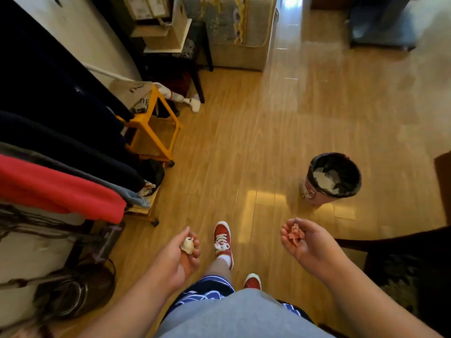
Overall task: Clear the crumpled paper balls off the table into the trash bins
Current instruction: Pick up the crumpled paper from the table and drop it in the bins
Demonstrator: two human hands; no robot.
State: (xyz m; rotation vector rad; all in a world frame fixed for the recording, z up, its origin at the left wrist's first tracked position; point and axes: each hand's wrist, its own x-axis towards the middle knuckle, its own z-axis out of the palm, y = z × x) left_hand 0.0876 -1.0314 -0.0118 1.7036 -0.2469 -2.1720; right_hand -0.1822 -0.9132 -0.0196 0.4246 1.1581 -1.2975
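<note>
My left hand (181, 258) is curled around a small white crumpled paper ball (187, 245), low and left of centre. My right hand (307, 242) cups a small pink crumpled paper ball (295, 234) in its palm, fingers bent around it. A round pink trash bin (317, 195) with a black liner stands on the wooden floor ahead of my right hand, with white paper lying inside it. The table is out of view.
A rack of hanging clothes (61, 181) fills the left side. A yellow stool (151, 128) stands beyond it. A dark chair (400, 252) sits at the right edge. My red shoes (222, 240) are on open wooden floor between the hands.
</note>
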